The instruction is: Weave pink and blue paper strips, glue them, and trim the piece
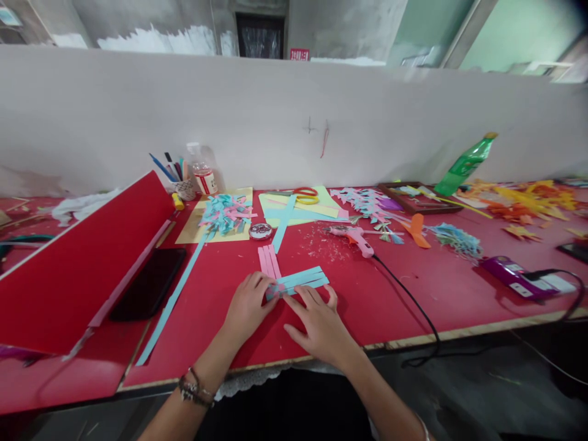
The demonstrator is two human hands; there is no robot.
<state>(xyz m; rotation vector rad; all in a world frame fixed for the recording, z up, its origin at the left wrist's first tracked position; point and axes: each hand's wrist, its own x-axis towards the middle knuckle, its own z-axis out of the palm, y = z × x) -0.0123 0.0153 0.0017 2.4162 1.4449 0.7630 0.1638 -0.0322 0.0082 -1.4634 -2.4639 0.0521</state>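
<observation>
Blue paper strips (305, 278) lie side by side near the table's front edge, crossing pink paper strips (269, 262) that run away from me. At the left end, the two colours are woven over and under each other. My left hand (249, 303) pinches that woven corner between thumb and fingers. My right hand (316, 318) rests along the near edge of the blue strips, its fingers spread and the thumb held apart. Farther back, a longer light-blue strip (283, 223) slants across the table towards coloured paper sheets (321, 211).
A pink glue gun (351, 236) lies right, its black cord running off the front edge. Left are a phone (149, 285), a leaning red board (92, 263) and a long blue strip (172, 303). Scissors (305, 196), a fringed paper bundle (225, 214) and a green bottle (466, 165) stand behind.
</observation>
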